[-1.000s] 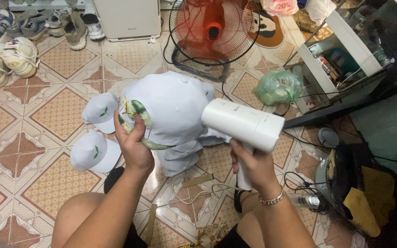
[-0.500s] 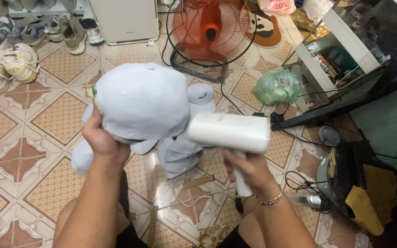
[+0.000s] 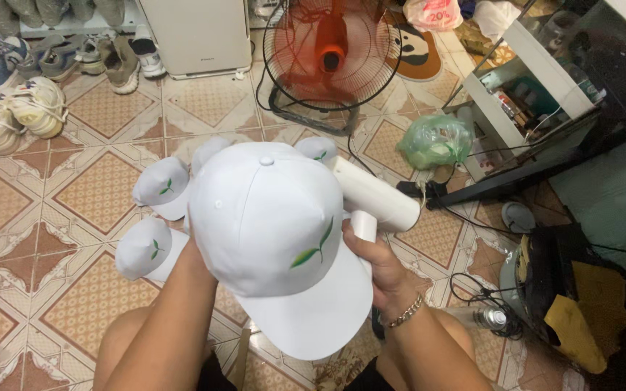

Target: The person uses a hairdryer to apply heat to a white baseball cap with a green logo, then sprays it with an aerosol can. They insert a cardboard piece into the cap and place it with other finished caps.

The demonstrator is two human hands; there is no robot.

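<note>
A white cap [image 3: 273, 232] with a small green leaf mark fills the middle of the head view, its brim turned toward me. My left hand [image 3: 195, 250] is mostly hidden under the cap and holds it up from inside. Just right of the cap, my right hand [image 3: 374, 264] grips the handle of a white hair dryer [image 3: 374, 195], whose barrel lies behind the cap's right side. A bracelet sits on that wrist.
More white caps [image 3: 162, 190] lie on the tiled floor to the left. An orange floor fan [image 3: 331, 54] stands ahead, a green plastic bag [image 3: 436, 141] and cables to the right, shoes [image 3: 34, 108] at the far left, a white shelf [image 3: 516, 94] at right.
My left hand has turned the cap over, so its top and brim now face me instead of its underside. The hair dryer has swung from in front of the cap to behind its right side.
</note>
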